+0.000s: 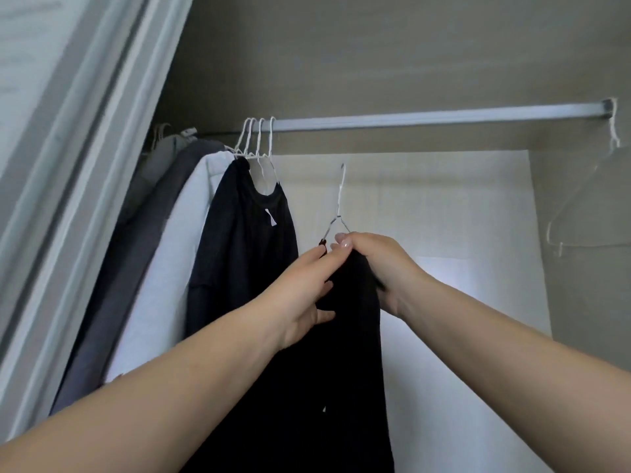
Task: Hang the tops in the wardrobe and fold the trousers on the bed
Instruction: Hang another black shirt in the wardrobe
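The light was dim and flat, greyish overall. The brightest patch was a pale glow on the white back panel [444, 274] behind my hands [362, 264], while the ceiling and upper wall stayed in dull shade. My black top [345, 370] showed as a near-solid dark mass with no folds readable. The door frame [85, 165] at left looked soft and smeared, and the rail [426, 117] tilted and bowed from wide-angle distortion. The clear hanger [580, 213] at right was faint.

We see matt black cloth on the top [351, 336], thin white wire in its hanger [339, 203], a smooth metal rail [426, 117].
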{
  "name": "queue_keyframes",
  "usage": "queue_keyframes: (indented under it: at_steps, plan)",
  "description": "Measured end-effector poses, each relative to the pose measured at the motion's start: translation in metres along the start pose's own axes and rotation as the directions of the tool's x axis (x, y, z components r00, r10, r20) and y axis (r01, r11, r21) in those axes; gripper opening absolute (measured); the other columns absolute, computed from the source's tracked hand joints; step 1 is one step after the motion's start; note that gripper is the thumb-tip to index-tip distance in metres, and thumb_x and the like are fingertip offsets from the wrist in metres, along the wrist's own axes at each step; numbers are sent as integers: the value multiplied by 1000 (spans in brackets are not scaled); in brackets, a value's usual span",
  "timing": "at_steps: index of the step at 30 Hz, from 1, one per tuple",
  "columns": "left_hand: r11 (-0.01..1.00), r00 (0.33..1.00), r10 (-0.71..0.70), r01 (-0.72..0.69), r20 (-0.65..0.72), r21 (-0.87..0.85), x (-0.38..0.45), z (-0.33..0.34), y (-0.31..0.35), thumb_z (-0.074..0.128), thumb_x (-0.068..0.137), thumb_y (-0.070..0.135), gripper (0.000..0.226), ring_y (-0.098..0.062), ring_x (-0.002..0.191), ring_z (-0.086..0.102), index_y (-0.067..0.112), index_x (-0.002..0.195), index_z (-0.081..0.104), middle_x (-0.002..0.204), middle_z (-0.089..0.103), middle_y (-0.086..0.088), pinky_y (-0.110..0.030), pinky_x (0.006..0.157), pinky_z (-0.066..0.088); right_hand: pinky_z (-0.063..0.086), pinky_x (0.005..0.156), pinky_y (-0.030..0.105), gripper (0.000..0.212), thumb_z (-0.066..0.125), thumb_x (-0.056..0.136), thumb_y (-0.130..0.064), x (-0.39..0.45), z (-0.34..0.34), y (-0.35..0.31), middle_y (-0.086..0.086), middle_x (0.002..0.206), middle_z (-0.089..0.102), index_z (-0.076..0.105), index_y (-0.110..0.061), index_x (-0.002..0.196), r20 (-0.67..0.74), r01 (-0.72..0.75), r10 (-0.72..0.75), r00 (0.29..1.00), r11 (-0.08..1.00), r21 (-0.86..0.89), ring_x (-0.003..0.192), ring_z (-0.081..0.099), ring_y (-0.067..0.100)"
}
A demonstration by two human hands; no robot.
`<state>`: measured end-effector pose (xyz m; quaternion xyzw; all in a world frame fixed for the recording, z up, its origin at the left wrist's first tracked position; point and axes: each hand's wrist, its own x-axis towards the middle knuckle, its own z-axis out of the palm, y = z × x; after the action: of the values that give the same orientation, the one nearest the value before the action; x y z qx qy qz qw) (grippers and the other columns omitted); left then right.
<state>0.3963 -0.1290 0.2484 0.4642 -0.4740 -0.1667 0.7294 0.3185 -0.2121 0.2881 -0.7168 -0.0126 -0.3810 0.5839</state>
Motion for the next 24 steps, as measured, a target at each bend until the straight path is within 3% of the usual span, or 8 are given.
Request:
queue_keyframes:
  at_steps: [2, 4, 6, 9, 12, 17, 22, 24]
  plan:
    - [998, 998, 56, -56, -4, 33, -1, -4, 13, 57, 88, 51, 36, -12, 108, 61, 32, 118, 62, 112, 66, 10, -38, 81, 53, 49, 73, 34, 13, 59, 89, -13, 17, 20, -6, 12, 76, 60, 61, -4, 80, -22, 67, -67, 998, 997, 24, 66, 58, 23]
    - [992, 992, 115, -112, -45, 58, 0, -13, 26, 54, 91, 49, 31, -13, 94, 64, 30, 112, 65, 94, 69, 9, -29, 65, 53, 51, 61, 28, 22, 62, 88, -15, 34, 37, -15, 19, 87, 61, 58, 6, 90, -44, 124, -123, 991, 992, 9, 61, 58, 19]
    - [987, 984, 153, -147, -91, 70, 4, -21, 39, 52, 93, 47, 32, -17, 89, 65, 23, 107, 68, 90, 69, 3, -34, 72, 56, 49, 47, 21, 19, 63, 87, -16, 51, 52, -24, 20, 91, 58, 57, 2, 89, -43, 173, -174, 984, 985, -26, 57, 56, 17]
    - [979, 972, 187, -172, -143, 110, 13, -29, 58, 50, 95, 45, 34, -20, 101, 67, 22, 112, 68, 104, 72, -2, -41, 98, 50, 46, 58, 27, 18, 62, 87, -16, 79, 68, -41, 14, 84, 54, 51, -11, 75, -37, 219, -223, 974, 972, -82, 64, 54, 23]
    - [942, 945, 290, -254, -151, 220, 24, -37, 78, 49, 97, 38, 31, -21, 109, 63, 23, 118, 65, 113, 69, -5, -41, 102, 46, 43, 69, 32, 20, 61, 87, -15, 106, 81, -57, 10, 75, 53, 51, -11, 70, -59, 245, -254, 965, 961, -124, 72, 53, 24]
    - [871, 888, 421, -337, -185, 358, 39, -59, 101, 52, 97, 17, 28, -22, 106, 64, 23, 122, 62, 114, 68, -5, -41, 101, 47, 41, 60, 30, 24, 56, 86, -10, 143, 102, -69, 6, 59, 46, 49, -8, 63, -82, 242, -257, 963, 958, -154, 56, 47, 21]
    - [863, 869, 440, -338, -228, 377, 47, -76, 96, 52, 93, 1, 44, -25, 107, 64, 18, 134, 54, 116, 67, -8, -42, 100, 48, 53, 80, 45, 20, 63, 86, -25, 173, 117, -65, 9, 74, 57, 59, -5, 84, -98, 224, -236, 967, 967, -121, 75, 60, 31]
    - [868, 871, 430, -328, -237, 372, 47, -77, 91, 51, 92, -1, 47, -26, 107, 64, 16, 136, 51, 116, 67, -9, -42, 100, 48, 54, 80, 44, 24, 64, 87, -28, 180, 117, -58, 10, 76, 58, 58, -6, 83, -97, 205, -214, 972, 974, -97, 80, 61, 32]
